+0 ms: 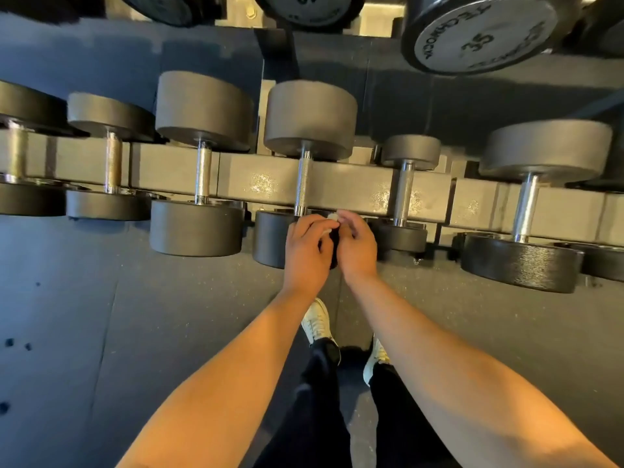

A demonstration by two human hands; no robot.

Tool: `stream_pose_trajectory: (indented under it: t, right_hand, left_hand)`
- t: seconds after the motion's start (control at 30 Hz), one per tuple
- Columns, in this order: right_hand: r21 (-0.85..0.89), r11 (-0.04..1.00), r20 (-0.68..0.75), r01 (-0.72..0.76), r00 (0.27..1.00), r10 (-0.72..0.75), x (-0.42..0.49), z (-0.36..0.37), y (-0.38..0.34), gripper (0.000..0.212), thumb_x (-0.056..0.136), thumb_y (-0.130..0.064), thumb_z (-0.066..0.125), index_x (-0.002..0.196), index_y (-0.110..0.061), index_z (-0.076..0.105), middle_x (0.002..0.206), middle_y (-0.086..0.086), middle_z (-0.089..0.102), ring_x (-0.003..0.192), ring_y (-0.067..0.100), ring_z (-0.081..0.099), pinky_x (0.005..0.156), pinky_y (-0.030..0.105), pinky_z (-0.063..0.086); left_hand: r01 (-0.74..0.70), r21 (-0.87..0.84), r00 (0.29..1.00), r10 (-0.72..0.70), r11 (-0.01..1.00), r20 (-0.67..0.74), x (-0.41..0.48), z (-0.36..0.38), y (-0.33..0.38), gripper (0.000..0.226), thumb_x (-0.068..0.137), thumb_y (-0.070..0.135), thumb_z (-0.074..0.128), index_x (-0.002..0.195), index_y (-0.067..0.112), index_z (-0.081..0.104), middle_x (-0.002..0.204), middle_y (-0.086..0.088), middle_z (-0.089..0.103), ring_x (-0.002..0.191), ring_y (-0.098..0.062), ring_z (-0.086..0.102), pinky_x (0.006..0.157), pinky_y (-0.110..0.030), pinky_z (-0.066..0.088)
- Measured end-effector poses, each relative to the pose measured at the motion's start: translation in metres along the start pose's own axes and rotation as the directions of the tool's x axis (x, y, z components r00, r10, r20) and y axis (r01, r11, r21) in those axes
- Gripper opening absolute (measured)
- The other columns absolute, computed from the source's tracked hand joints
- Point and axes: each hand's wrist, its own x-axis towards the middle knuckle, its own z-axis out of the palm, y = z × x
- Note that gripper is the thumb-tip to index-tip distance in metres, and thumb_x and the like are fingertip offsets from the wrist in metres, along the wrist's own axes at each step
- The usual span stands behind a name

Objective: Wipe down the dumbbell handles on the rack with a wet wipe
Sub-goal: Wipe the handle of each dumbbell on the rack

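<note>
Several dumbbells lie in a row on a low rack, each with a knurled steel handle across the rail. The middle dumbbell's handle is straight ahead of me. My left hand and my right hand meet just below that handle, over the dumbbell's near head. Between their fingertips they pinch a small white wet wipe, mostly hidden by the fingers. Neither hand touches the handle.
More handles stand to the left and right. An upper tier holds large dumbbells, one marked 35. The rubber floor lies below, with my white shoes near the rack.
</note>
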Motion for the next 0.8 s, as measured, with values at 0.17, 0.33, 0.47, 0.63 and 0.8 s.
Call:
stream_pose_trajectory:
  t: [0.17,0.33,0.47,0.63,0.8]
  right_hand:
    - [-0.103,0.994,0.083,0.031,0.996,-0.022,-0.003,0.023,-0.005,0.035,0.104,-0.009,0.043,0.129,-0.022,0.063,0.133,-0.007,0.059,0.120,0.002,0.048,0.105,0.019,0.036]
    - [-0.200,0.977,0.008,0.074,0.997,-0.074,0.003,0.038,-0.004,0.028,0.105,-0.014,0.045,0.121,-0.019,0.067,0.118,-0.011,0.061,0.113,0.005,0.052,0.097,0.018,0.039]
    - [-0.168,0.985,-0.011,0.034,0.999,-0.036,0.019,0.045,-0.010,0.027,0.105,-0.016,0.044,0.121,-0.018,0.066,0.114,-0.003,0.068,0.105,0.007,0.059,0.078,0.003,0.038]
    - [-0.120,0.993,-0.035,0.022,0.999,-0.026,0.037,0.065,-0.021,0.023,0.105,-0.019,0.046,0.119,-0.019,0.065,0.108,-0.006,0.068,0.101,0.010,0.065,0.081,0.013,0.045]
    - [-0.119,0.993,-0.063,-0.024,0.998,0.017,0.063,0.079,-0.033,0.020,0.105,-0.019,0.045,0.108,-0.027,0.064,0.090,-0.019,0.060,0.083,-0.002,0.058,0.072,0.018,0.043]
  left_hand:
    - [0.046,0.162,0.993,-0.028,0.986,-0.112,0.005,-0.025,-0.045,0.038,0.097,0.007,0.051,0.131,0.017,0.063,0.131,-0.007,0.057,0.115,-0.025,0.044,0.098,-0.029,0.032]
    - [0.039,0.168,0.999,-0.033,0.985,-0.040,0.012,-0.029,-0.061,0.041,0.101,0.009,0.048,0.141,0.014,0.054,0.145,-0.009,0.053,0.126,-0.034,0.040,0.105,-0.045,0.039]
    - [0.023,0.194,1.000,-0.019,0.981,-0.020,0.019,-0.025,-0.055,0.044,0.096,0.004,0.046,0.137,0.013,0.058,0.141,-0.007,0.056,0.121,-0.039,0.041,0.100,-0.048,0.043]
    - [-0.001,0.151,1.000,-0.001,0.989,0.009,0.042,-0.032,-0.057,0.043,0.096,0.006,0.048,0.132,0.024,0.063,0.137,0.003,0.061,0.122,-0.027,0.047,0.106,-0.047,0.034]
    - [0.211,-0.188,0.974,-0.191,0.959,0.117,0.100,-0.034,-0.045,0.041,0.097,0.012,0.060,0.136,0.022,0.052,0.138,-0.001,0.052,0.118,-0.011,0.051,0.094,-0.015,0.044]
